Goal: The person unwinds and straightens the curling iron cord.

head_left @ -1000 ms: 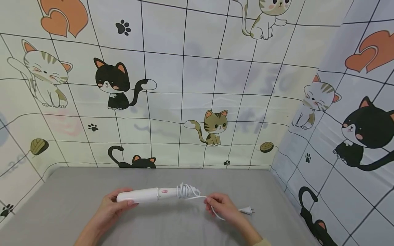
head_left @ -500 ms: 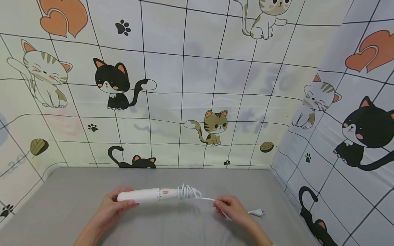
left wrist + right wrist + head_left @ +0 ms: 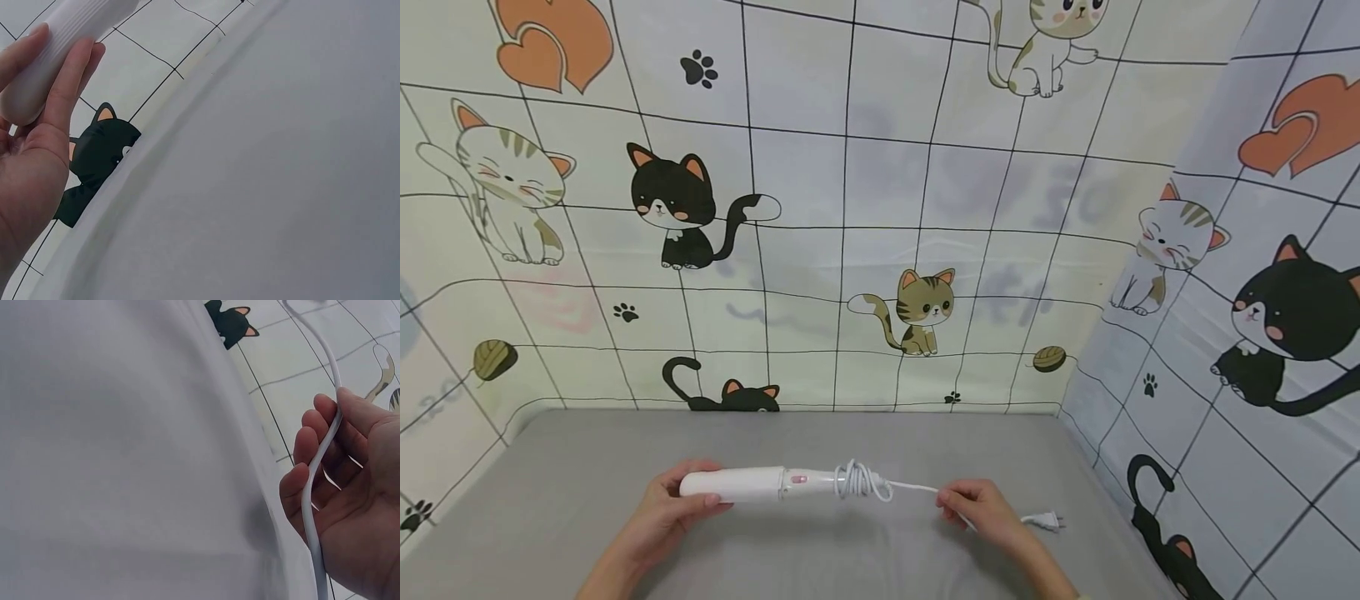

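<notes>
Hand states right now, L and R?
Left hand: closed, holding the thick end of the white wand-shaped device.
Right hand: closed, pinching the white cord.

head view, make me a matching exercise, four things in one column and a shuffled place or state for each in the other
1. left hand
2. right hand
3. plug
4. cord coils

A. around the narrow end of the white device
B. pinches the single strand of cord
C. grips the thick end
D. prongs toward the picture's right edge

Pairs: 1-C, 2-B, 3-D, 4-A
</notes>
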`<state>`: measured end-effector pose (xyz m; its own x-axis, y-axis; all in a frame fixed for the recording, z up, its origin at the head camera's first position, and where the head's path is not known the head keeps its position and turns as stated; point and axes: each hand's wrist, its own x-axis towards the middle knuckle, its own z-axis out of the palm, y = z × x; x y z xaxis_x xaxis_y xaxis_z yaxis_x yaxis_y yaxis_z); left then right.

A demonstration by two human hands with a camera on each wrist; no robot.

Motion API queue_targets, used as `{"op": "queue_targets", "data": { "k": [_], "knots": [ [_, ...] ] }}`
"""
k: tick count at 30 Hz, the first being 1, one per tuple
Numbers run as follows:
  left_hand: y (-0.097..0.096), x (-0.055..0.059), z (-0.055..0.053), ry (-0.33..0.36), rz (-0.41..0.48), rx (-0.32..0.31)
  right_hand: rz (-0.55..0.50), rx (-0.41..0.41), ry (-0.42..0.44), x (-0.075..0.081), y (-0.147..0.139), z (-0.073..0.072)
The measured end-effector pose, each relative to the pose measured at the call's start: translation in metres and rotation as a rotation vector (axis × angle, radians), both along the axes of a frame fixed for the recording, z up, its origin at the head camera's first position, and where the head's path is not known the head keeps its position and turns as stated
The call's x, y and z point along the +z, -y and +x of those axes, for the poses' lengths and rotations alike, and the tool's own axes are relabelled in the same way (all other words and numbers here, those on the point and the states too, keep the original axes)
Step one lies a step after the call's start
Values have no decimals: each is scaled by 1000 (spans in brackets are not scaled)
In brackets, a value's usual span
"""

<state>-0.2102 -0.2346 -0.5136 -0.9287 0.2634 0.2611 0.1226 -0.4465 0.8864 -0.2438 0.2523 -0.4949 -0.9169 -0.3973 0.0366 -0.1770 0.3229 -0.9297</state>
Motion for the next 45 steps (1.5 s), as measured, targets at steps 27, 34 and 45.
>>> {"op": "queue_targets", "data": {
  "k": [27,34,45],
  "knots": [
    [0,2,2,48,-55,-2,-92,110,-44,14,51,-6],
    [1,1,3,39,-76,-14,-105,145,-3,22,70,-8],
    [3,-1,5,63,-111,-24,-131,284,124,18,80,-14]
  ]
}}
